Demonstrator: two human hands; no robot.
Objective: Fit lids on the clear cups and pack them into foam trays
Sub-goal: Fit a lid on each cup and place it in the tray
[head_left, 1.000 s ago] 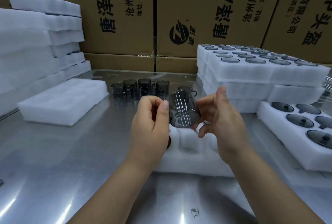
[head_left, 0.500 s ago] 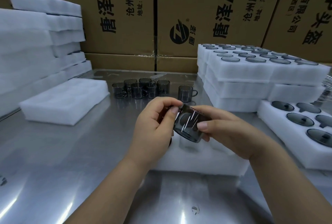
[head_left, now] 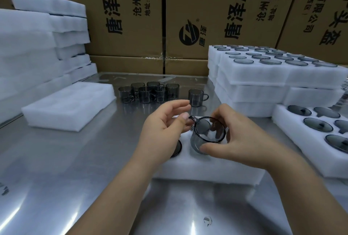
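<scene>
A smoky clear cup (head_left: 202, 141) stands upright, mouth up and without a lid, in a pocket of the white foam tray (head_left: 207, 169) in front of me. My right hand (head_left: 237, 140) grips its body, thumb on the near side and fingers over the far rim. Just left of the cup's handle hovers my left hand (head_left: 163, 125), fingers relaxed and holding nothing. A second dark cup (head_left: 177, 148) sits in the tray's left pocket, mostly hidden behind my left wrist. Several loose cups (head_left: 148, 93) and a single cup (head_left: 195, 98) stand further back on the steel table.
To the right, a foam tray of dark lids (head_left: 320, 127) lies beside stacked filled trays (head_left: 263, 76). An empty foam tray (head_left: 71, 106) lies at left, with tall foam stacks (head_left: 37, 46) behind it. Cardboard boxes (head_left: 124, 18) wall the back.
The cup went from tilted in both hands to upright and down into the tray pocket. My left hand has let go of it and opened.
</scene>
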